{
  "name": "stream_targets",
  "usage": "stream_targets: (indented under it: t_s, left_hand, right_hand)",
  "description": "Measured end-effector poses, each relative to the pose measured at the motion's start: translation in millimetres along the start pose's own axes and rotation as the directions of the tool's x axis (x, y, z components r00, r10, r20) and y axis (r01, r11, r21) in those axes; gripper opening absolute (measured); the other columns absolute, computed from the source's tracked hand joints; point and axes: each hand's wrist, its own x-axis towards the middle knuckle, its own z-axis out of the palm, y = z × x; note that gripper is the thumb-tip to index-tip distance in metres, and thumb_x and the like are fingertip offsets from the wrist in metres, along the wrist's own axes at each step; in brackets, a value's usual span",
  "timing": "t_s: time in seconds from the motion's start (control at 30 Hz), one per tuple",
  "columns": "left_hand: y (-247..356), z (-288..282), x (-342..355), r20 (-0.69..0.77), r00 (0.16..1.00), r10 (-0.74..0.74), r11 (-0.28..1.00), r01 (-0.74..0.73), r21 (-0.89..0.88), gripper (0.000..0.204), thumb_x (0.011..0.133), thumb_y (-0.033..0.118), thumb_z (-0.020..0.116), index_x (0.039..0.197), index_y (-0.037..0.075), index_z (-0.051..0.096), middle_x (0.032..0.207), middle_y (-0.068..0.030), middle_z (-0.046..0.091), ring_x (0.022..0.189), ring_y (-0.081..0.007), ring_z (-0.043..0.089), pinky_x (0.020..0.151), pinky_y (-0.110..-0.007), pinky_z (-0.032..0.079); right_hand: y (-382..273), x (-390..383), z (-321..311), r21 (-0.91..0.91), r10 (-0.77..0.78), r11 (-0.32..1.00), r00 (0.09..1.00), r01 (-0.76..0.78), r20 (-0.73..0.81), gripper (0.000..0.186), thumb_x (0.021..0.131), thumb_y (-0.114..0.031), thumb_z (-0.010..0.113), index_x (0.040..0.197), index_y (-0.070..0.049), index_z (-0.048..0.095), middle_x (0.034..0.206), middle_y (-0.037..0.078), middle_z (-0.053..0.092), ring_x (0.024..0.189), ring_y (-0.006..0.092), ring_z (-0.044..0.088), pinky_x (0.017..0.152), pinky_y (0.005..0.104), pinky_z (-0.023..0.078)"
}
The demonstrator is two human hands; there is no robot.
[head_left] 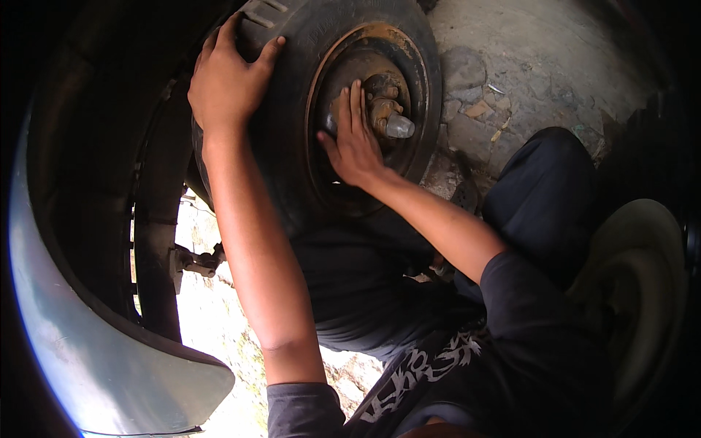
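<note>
Cracked concrete floor beside tyre. Left hand spread wide on tyre; right hand flattened against wheel, beside hub.

Glossy curved fender at left, rough grey ground beyond.
</note>
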Motion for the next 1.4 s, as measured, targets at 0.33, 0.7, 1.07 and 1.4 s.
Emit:
stream_targets:
  t_s: [0.33, 0.7, 1.07, 1.4]
  left_hand:
    - [-1.7, -3.0, -2.3, -0.01, 1.0, 0.011, 0.999, -0.011, -0.036, 0.087, 0.088, 0.071, 0.077, 0.158, 0.024, 0.059, 0.155, -0.0114, 0.065, 0.142, -0.0336, 0.063, 0.113, -0.05, 0.053]
    - [-4.0, -4.0, -4.1, -0.005, 1.0, 0.031, 0.999, -0.031, 0.014, 0.09, 0.088, 0.072, 0.076, 0.16, 0.022, 0.056, 0.157, -0.0104, 0.063, 0.143, -0.0337, 0.062, 0.113, -0.051, 0.053]
    - [1.9, -8.8, -7.0, 0.009, 1.0, 0.015, 1.0, -0.015, 0.008, 0.085, 0.089, 0.066, 0.077, 0.157, 0.021, 0.059, 0.156, -0.013, 0.063, 0.143, -0.0352, 0.061, 0.113, -0.052, 0.053]
    - [-1.6, -4.7, -6.0, -0.021, 0.999, 0.024, 0.999, -0.024, 0.025, 0.086, 0.088, 0.069, 0.076, 0.158, 0.023, 0.058, 0.155, -0.0122, 0.064, 0.141, -0.035, 0.063, 0.112, -0.051, 0.054]
  right_hand:
    - [5.5, 39.3, -4.6, -0.076, 0.02, 0.997, 0.996, -0.026, -0.083, 0.085, 0.113, -0.032, 0.056, 0.167, 0.016, 0.012, 0.176, 0.041, 0.0, 0.165, 0.0548, 0.009, 0.136, 0.0551, 0.02]
    - [0.0, 56.8, -9.8, -0.021, 0.123, 0.992, 0.991, -0.124, -0.044, 0.081, 0.113, -0.032, 0.053, 0.166, 0.017, 0.018, 0.177, 0.039, 0.005, 0.167, 0.0511, 0.01, 0.136, 0.0564, 0.017]
    - [1.4, 51.3, -5.7, -0.031, 0.043, 0.999, 0.999, -0.043, -0.007, 0.079, 0.111, -0.028, 0.057, 0.168, 0.013, 0.02, 0.179, 0.035, 0.007, 0.168, 0.049, 0.006, 0.136, 0.056, 0.018]
    - [-6.2, 32.1, -2.5, -0.043, -0.044, 0.998, 0.999, 0.043, -0.007, 0.075, 0.112, -0.026, 0.057, 0.165, 0.016, 0.025, 0.176, 0.039, 0.01, 0.167, 0.0521, 0.008, 0.136, 0.0551, 0.018]
